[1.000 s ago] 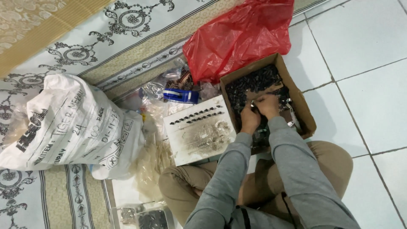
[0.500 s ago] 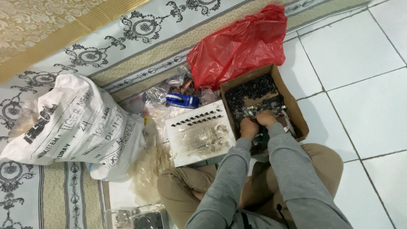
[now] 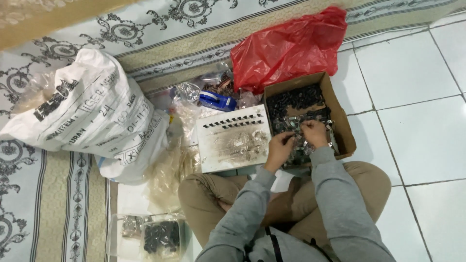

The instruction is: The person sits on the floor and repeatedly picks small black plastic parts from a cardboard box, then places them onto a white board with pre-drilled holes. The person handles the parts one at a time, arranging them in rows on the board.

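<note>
Since the earlier frame both hands have shifted slightly toward the box's near edge. Head view: left hand [image 3: 280,147] and right hand [image 3: 315,133] work inside the cardboard box [image 3: 343,127] on the floor, fingers curled among small dark and clear-wrapped parts [image 3: 297,104]; whether either grip is closed on a piece, cannot tell. White tray [image 3: 234,139] lies just left; red bag [image 3: 291,46] behind.

White tiled floor [image 3: 417,97] meets a patterned mat [image 3: 145,29]. A cardboard box [image 3: 342,127] of small dark parts lies under the left hand [image 3: 280,148] and right hand [image 3: 314,133]. Beyond them sits a red plastic bag [image 3: 291,46]; left of the hands, a white tray [image 3: 233,140], then a large white sack [image 3: 87,111].
</note>
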